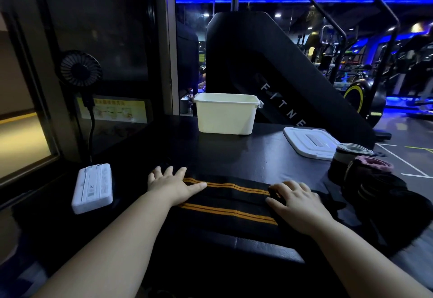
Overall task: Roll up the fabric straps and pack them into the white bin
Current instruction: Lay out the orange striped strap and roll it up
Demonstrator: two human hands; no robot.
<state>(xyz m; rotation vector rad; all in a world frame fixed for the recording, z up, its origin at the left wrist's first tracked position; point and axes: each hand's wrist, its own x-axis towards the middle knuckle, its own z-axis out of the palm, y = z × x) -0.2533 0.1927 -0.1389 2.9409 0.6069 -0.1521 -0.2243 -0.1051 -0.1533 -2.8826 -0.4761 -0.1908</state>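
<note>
While the strap is lying flat: the rolling is looking not yet begun, judging by the fabric alone.
Small round black fan (80,68): standing on its stalk at 10 o'clock, well apart from the work.
Flat white plastic power bank (92,188): lying at 9 o'clock, near the left hand but not touching it.
Left hand (169,184): lying flat with its fingers spread, pressing the strap's left end onto the black table top (234,154).
Black fabric strap with orange stripes (229,200): stretching from 9 to 3 o'clock just in front of the person, running between the two hands.
White rectangular plastic bin (226,116): standing open at 12 o'clock beyond the strap; its inside is hiding from this view.
Right hand (297,200): resting on the strap's right part with bent fingers; whether it is pinching an edge, I cannot tell.
Flat white plastic lid (309,141): lying at 2 o'clock.
Grey-topped roll (351,154) and pink-topped roll (372,164): standing just beside each other at 3 o'clock.
Rolling well: one hand should be anchoring the far end while the other is turning the first fold tight and square, the orange stripes staying in line so the roll is not coning.
</note>
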